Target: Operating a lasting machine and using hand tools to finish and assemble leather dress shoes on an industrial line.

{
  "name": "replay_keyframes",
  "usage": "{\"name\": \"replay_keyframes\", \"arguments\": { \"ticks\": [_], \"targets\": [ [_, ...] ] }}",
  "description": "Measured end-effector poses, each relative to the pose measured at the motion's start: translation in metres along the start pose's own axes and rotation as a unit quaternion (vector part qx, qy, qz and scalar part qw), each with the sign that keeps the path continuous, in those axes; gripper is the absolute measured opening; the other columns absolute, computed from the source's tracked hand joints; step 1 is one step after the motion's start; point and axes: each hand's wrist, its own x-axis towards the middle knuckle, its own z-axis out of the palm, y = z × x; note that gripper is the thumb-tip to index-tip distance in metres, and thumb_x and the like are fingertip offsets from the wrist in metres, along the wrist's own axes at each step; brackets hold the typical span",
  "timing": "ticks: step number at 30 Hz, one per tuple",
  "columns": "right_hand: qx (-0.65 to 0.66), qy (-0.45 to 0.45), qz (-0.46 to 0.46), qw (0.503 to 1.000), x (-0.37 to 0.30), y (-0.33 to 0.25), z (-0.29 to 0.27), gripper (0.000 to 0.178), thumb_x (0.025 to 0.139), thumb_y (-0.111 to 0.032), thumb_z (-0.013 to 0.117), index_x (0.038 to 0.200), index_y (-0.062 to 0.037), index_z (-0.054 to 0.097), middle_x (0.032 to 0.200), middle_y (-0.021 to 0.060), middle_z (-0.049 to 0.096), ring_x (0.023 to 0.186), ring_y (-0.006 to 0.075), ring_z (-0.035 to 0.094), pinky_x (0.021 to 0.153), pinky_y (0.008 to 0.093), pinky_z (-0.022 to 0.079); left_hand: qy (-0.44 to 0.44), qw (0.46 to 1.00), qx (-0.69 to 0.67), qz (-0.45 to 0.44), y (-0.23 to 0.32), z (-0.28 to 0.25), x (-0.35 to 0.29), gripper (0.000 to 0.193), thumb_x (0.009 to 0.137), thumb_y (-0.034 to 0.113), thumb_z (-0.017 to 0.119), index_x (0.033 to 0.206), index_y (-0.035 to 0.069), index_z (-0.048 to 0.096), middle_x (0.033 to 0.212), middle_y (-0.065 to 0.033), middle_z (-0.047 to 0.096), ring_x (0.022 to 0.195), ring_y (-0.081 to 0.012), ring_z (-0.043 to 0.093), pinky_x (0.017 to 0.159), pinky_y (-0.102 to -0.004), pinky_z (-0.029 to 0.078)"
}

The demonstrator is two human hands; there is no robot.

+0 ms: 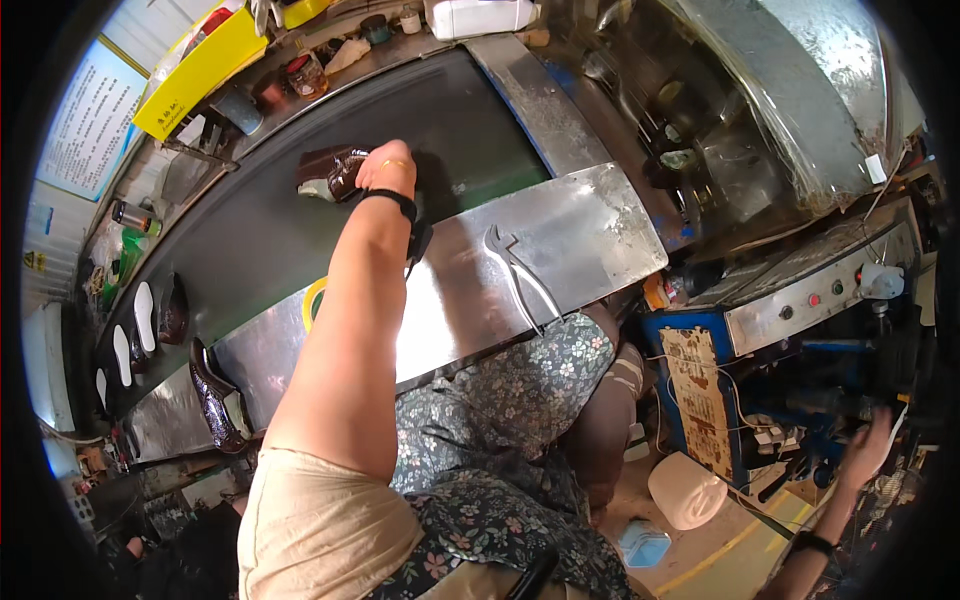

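My left hand reaches far out over the dark conveyor belt, fingers closed on the end of a glossy dark brown shoe. Part of that shoe is hidden by the hand. Well off to the right, my right hand is beside a machine, close to a thin white strip; its fingers are blurred, and whether it grips the strip is unclear. Lasting pincers lie on the metal ledge before me. Half behind my left forearm shows a yellow ring.
Another glossy shoe rests on the ledge's left end. White sole-shaped pieces and further shoes sit on the belt's left. A yellow box and jars line the far edge. The machine's control panel stands right.
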Motion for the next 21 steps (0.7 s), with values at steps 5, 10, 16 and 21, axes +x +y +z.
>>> {"name": "replay_keyframes", "arguments": {
  "ticks": [5, 10, 16, 21],
  "targets": [
    [0.422, -0.169, 0.091, 0.886, -0.048, -0.253, -0.04, 0.032, 0.085, 0.0, 0.064, 0.117, -0.0001, 0.064, 0.118, 0.0159, 0.065, 0.107, 0.0331, 0.063, 0.095, 0.0384, 0.048, -0.524, 0.724, -0.392, 0.22, -0.014, -0.03, -0.097, 0.026, 0.09, 0.007, 0.05, 0.115, 0.002, 0.055, 0.103, -0.0138, 0.065, 0.102, -0.0337, 0.059, 0.091, -0.0424, 0.049],
    [0.706, -0.154, 0.119, 0.681, -0.012, -0.422, -0.04, 0.021, 0.09, -0.004, 0.065, 0.11, 0.0029, 0.067, 0.113, 0.0157, 0.069, 0.107, 0.0216, 0.065, 0.091, 0.0314, 0.051, -0.758, 0.592, -0.25, 0.109, -0.175, -0.232, -0.201, 0.035, 0.087, -0.004, 0.057, 0.122, -0.003, 0.054, 0.115, -0.0181, 0.063, 0.106, -0.0305, 0.064, 0.094, -0.0479, 0.053],
    [0.766, 0.006, 0.107, 0.634, 0.073, -0.461, -0.114, 0.043, 0.098, -0.016, 0.06, 0.137, -0.0024, 0.05, 0.115, 0.0145, 0.068, 0.095, 0.0156, 0.065, 0.083, 0.028, 0.051, -0.676, 0.471, -0.043, 0.565, -0.396, -0.295, -0.281, 0.073, 0.083, 0.004, 0.073, 0.145, -0.005, 0.036, 0.14, -0.0142, 0.05, 0.131, -0.0238, 0.046, 0.11, -0.0356, 0.035],
    [0.638, 0.036, 0.009, 0.769, 0.013, -0.447, -0.144, 0.034, 0.088, -0.022, 0.07, 0.114, -0.001, 0.065, 0.096, 0.0187, 0.071, 0.082, 0.0301, 0.071, 0.072, 0.0361, 0.055, -0.786, 0.457, -0.269, 0.317, -0.43, -0.222, -0.344, 0.061, 0.099, 0.04, 0.054, 0.142, -0.002, 0.043, 0.142, -0.0156, 0.049, 0.132, -0.0256, 0.048, 0.11, -0.0378, 0.038]
  ]
}}
